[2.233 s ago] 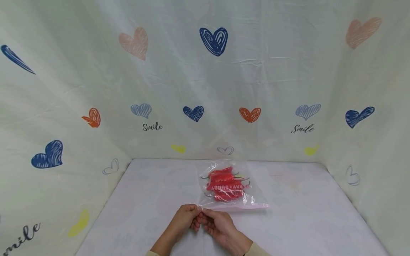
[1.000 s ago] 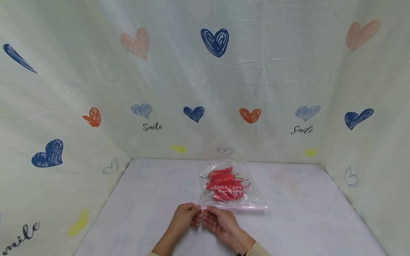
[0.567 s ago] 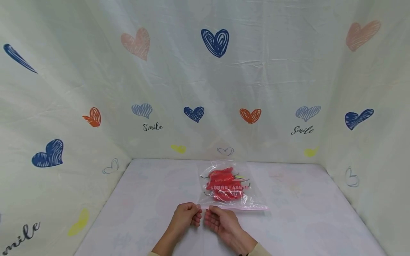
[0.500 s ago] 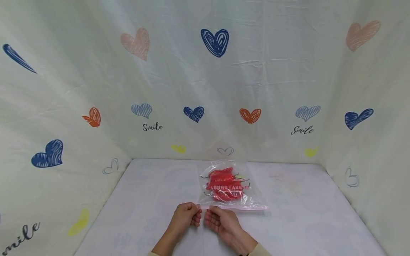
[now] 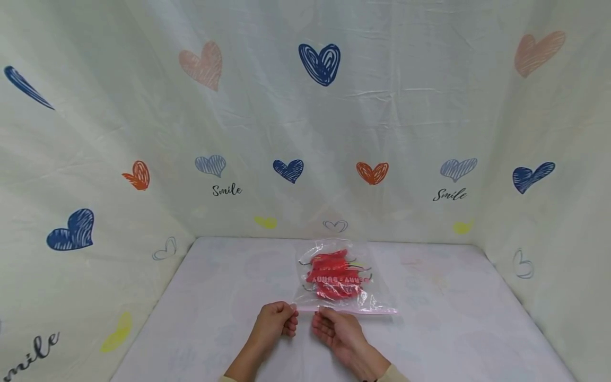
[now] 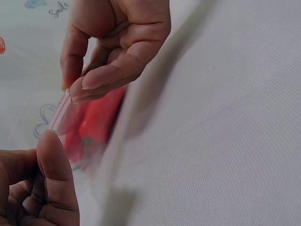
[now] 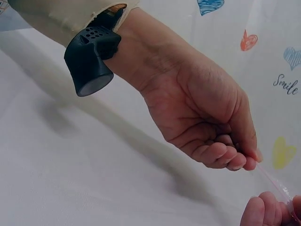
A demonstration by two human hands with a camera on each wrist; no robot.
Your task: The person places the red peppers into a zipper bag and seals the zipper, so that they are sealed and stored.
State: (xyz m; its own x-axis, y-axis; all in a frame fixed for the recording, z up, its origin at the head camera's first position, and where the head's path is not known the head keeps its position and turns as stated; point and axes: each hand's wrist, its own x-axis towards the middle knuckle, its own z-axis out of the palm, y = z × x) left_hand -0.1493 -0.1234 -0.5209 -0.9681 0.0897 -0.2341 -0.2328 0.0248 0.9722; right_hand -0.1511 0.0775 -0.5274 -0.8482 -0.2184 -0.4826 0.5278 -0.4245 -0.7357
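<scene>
A clear zip bag with a pink seal strip lies at the middle of the table, the strip toward me. Inside are several red chili peppers with green stems. My left hand pinches the left end of the strip between thumb and curled forefinger. A little farther right, my right hand pinches the same strip, its other fingers curled beneath. Between both hands a short taut length of strip shows. In the left wrist view the peppers appear behind my right hand.
A white cloth covers the table. Pale curtain walls with printed hearts stand behind and at both sides. A black wrist camera sits on the left wrist near the beige sleeve.
My right hand has moved right along the seal strip, away from my left hand, widening the gap between them. The left hand has shifted only slightly left. The bag stays nearly in place.
</scene>
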